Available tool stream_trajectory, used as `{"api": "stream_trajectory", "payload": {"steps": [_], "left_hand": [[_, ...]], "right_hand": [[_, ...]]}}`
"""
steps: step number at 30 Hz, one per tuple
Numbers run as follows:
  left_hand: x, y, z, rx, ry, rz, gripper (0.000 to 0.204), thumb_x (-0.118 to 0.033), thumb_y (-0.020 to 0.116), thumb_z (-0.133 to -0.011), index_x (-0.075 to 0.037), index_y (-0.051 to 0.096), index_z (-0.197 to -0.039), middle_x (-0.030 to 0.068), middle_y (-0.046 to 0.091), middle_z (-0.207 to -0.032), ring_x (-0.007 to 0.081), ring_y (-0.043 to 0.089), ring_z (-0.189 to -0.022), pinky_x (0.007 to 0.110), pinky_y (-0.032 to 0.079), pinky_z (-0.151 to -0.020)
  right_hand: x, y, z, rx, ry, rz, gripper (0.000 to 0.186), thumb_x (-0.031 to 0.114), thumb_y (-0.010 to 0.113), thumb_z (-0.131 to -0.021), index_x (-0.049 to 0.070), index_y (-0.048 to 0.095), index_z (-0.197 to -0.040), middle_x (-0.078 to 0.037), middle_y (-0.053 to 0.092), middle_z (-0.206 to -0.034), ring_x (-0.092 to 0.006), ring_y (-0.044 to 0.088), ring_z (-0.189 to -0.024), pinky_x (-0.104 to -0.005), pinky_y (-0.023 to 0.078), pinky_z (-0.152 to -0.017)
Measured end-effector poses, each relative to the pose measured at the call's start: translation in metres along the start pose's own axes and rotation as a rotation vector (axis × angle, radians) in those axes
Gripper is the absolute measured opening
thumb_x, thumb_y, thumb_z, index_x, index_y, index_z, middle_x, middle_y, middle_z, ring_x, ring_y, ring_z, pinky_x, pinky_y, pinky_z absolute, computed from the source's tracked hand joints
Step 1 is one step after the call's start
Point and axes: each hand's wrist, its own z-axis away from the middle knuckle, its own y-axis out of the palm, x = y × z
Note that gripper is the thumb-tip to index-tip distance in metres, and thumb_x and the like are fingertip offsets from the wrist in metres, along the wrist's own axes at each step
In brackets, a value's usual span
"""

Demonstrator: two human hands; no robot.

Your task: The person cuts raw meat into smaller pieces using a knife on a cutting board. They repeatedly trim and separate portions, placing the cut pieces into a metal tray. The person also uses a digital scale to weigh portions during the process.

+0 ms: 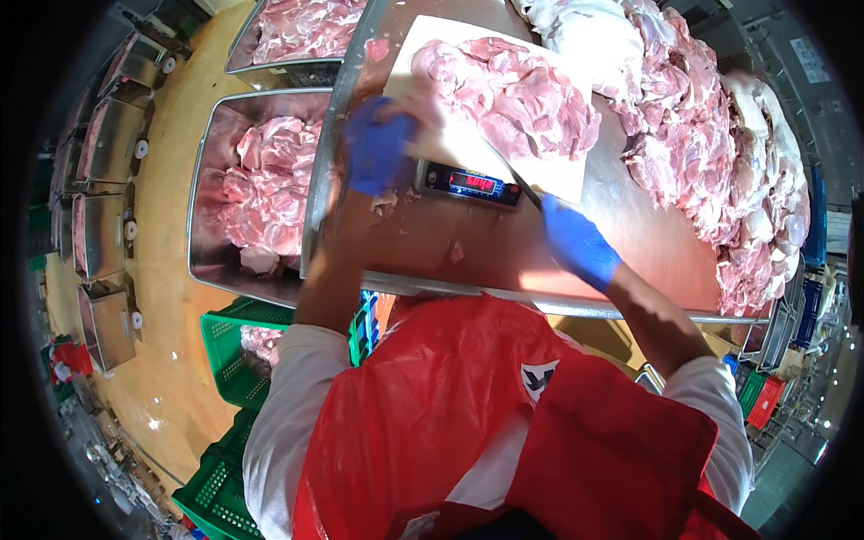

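In my right hand (579, 243), gloved in blue, is a knife (511, 169) whose blade points up and left over the white board (564, 184). My left hand (378, 144), also in a blue glove, is smeared by motion at the board's left edge. A blurred pink piece of raw meat (419, 101) moves with its fingertips. Several cuts of pale pink meat (517, 94) lie heaped on the board. Just below it, a scale display (472, 184) with lit red digits faces me.
A big pile of meat (670, 135) covers the right of the steel table (432, 243). To the left stand a metal bin of meat (270, 184) and another bin (301, 36) beyond it. Green crates (229, 355) stand below; metal carts (112, 148) line the far left.
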Motion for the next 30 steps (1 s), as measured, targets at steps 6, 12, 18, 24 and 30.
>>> {"api": "stream_trajectory", "payload": {"steps": [6,12,18,24,30], "left_hand": [[-0.034,-0.108,-0.044,0.086,-0.464,0.813,0.040,-0.012,0.056,-0.082,-0.004,0.064,-0.121,0.0118,0.062,-0.128,0.0258,0.062,-0.114,0.042,0.052,-0.096],[-0.019,-0.135,-0.168,0.063,-0.506,0.955,0.057,-0.016,0.066,-0.089,0.006,0.046,-0.137,0.0204,0.058,-0.131,0.0375,0.064,-0.110,0.048,0.058,-0.092],[-0.010,-0.036,-0.206,0.536,0.591,-0.389,0.088,-0.042,0.084,-0.076,-0.008,0.045,-0.147,0.0233,0.048,-0.146,0.0325,0.048,-0.135,0.041,0.039,-0.111],[-0.009,0.059,-0.121,0.663,0.545,-0.494,0.074,-0.040,0.081,-0.069,-0.010,0.055,-0.130,0.0182,0.060,-0.121,0.0372,0.059,-0.112,0.052,0.043,-0.100],[-0.006,0.034,-0.077,0.518,0.675,-0.314,0.050,-0.022,0.078,-0.070,-0.004,0.063,-0.114,0.0142,0.066,-0.103,0.0355,0.063,-0.095,0.047,0.048,-0.083]], "right_hand": [[0.034,0.010,0.008,-0.230,0.136,-0.263,0.025,0.014,0.051,-0.099,-0.006,0.042,-0.112,-0.026,0.061,-0.069,-0.0466,0.063,-0.064,-0.0556,0.048,-0.055],[0.071,0.004,-0.066,-0.496,0.175,-0.563,0.026,0.011,0.051,-0.098,-0.008,0.037,-0.111,-0.033,0.062,-0.073,-0.0523,0.062,-0.068,-0.0560,0.047,-0.057],[0.079,0.004,-0.099,-0.754,0.231,-0.616,0.022,0.010,0.050,-0.099,-0.004,0.036,-0.108,-0.031,0.061,-0.070,-0.0510,0.063,-0.067,-0.0557,0.047,-0.055],[0.097,0.035,-0.101,-0.689,0.346,-0.594,0.021,0.010,0.049,-0.100,-0.005,0.036,-0.106,-0.031,0.060,-0.065,-0.0499,0.062,-0.063,-0.0556,0.046,-0.053],[0.087,0.016,-0.130,-0.680,0.442,-0.481,0.019,0.014,0.045,-0.102,-0.004,0.038,-0.105,-0.033,0.061,-0.070,-0.0507,0.063,-0.067,-0.0602,0.046,-0.058]]}}
